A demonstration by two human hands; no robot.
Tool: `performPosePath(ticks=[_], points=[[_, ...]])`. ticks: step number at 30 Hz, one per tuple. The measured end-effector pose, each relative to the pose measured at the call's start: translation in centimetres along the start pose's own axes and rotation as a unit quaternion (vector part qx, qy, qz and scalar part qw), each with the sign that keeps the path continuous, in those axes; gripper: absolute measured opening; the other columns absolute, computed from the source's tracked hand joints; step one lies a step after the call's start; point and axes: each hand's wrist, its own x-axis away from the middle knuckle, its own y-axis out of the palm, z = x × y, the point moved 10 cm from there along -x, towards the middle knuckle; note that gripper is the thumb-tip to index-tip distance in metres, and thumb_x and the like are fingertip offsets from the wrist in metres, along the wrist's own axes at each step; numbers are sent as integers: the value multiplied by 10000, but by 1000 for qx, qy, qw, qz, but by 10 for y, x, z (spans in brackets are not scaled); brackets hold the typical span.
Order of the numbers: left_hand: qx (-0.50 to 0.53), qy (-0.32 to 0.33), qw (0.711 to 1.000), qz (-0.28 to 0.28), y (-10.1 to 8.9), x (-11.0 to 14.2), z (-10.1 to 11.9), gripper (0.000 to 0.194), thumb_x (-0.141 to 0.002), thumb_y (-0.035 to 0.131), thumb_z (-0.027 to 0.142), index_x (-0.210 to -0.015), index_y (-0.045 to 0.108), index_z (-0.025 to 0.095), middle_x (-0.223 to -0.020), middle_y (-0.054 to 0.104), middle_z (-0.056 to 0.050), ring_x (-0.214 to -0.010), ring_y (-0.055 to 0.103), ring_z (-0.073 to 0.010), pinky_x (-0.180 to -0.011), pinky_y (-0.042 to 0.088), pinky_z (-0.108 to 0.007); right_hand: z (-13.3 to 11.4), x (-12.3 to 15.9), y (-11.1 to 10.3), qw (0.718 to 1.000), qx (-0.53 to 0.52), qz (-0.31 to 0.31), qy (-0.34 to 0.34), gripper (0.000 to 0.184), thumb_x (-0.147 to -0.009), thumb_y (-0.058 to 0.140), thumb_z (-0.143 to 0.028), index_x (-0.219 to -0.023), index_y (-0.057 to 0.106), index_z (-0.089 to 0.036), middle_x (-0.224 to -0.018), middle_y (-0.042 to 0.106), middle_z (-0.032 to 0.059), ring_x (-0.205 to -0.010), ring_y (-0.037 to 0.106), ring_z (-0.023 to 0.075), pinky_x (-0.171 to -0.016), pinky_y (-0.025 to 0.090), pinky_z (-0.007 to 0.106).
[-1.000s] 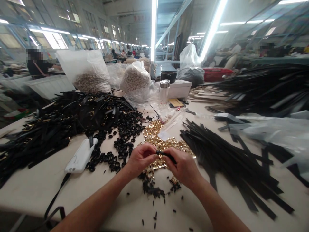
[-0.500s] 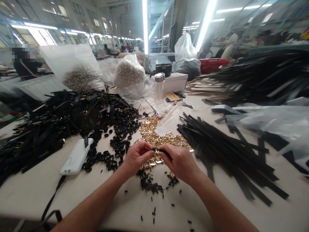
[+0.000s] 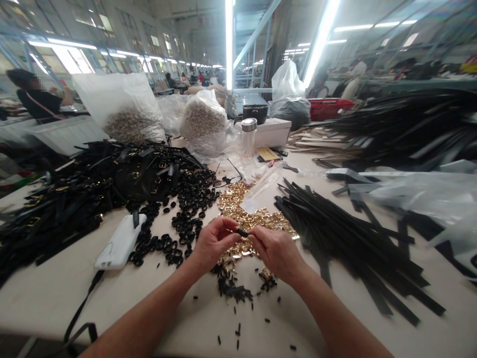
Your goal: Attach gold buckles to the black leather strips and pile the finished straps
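Note:
Over the middle of the table, my left hand (image 3: 213, 242) and my right hand (image 3: 276, 249) meet fingertip to fingertip. Between them shows a short black strip (image 3: 243, 232), pinched at its left end by my left fingers and at its right end by my right thumb and fingers. Most of it is covered, so its full shape cannot be made out. Right behind and below the hands spreads a pile of gold metal buckles (image 3: 261, 217). Small black bits (image 3: 233, 288) lie in a heap nearer me. Black loops (image 3: 186, 219) are piled left of my left hand.
A white power bank (image 3: 121, 243) with a cable lies at left, before a heap of black buckled straps (image 3: 141, 171). Long black strips (image 3: 346, 243) fan out at right. Behind stand a glass bottle (image 3: 249, 139), eyeglasses (image 3: 228, 179) and filled plastic bags (image 3: 203, 117). A person (image 3: 35, 97) is at far left.
The view has tipped slightly, so the scene sits a little lower and to the right. My right fingers have shifted on the black strip, and more of it shows between the hands.

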Motion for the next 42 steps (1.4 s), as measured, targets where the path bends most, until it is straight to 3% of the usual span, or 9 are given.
performPosePath(ticks=[13, 18, 24, 28, 34, 42], points=[[9, -17, 1000, -8, -1, -3, -7, 270, -669, 812, 286, -823, 647, 137, -750, 690, -14, -677, 657, -117, -628, 534, -222, 0, 0, -2, 1000, 7, 28, -6, 299, -995, 379, -300, -790, 567, -193, -664, 626, 11, -568, 551, 131, -555, 285, 256], [23, -4, 1000, 4, -5, -5, -5, 295, -692, 794, 333, -857, 640, 143, -730, 682, -7, -625, 639, -111, -612, 536, -241, 6, 0, -9, 996, -76, 42, 19, 197, -964, 469, -315, -901, 621, -207, -768, 672, 11, -664, 600, 139, -620, 372, 245], [6, 5, 1000, -7, -1, -4, -3, 256, -703, 782, 282, -870, 646, 145, -793, 691, -20, -707, 640, -119, -684, 531, -247, 15, -2, -10, 985, -159, 38, 60, 146, -929, 530, -311, -913, 644, -222, -786, 682, 4, -687, 604, 142, -637, 420, 251], [-50, 41, 998, -26, 5, -2, 2, 214, -726, 746, 242, -894, 656, 144, -822, 685, -33, -747, 642, -137, -717, 531, -263, 15, -2, -7, 981, -180, 28, 65, 154, -915, 549, -313, -906, 663, -211, -761, 676, 9, -672, 597, 142, -618, 429, 251], [-198, 130, 971, -26, 6, 4, 19, 97, -778, 668, 179, -870, 653, 153, -760, 622, -11, -639, 593, -108, -590, 497, -214, 14, -3, -1, 969, -232, 3, 81, 128, -871, 609, -296, -925, 687, -210, -778, 695, 4, -680, 615, 137, -635, 458, 249], [-254, 203, 945, -40, 13, 10, 37, 114, -786, 648, 139, -893, 671, 172, -815, 659, -34, -711, 624, -132, -664, 534, -242, 13, -4, -6, 968, -235, 12, 90, 100, -841, 621, -272, -788, 661, -197, -668, 640, -11, -601, 560, 125, -568, 429, 231]])
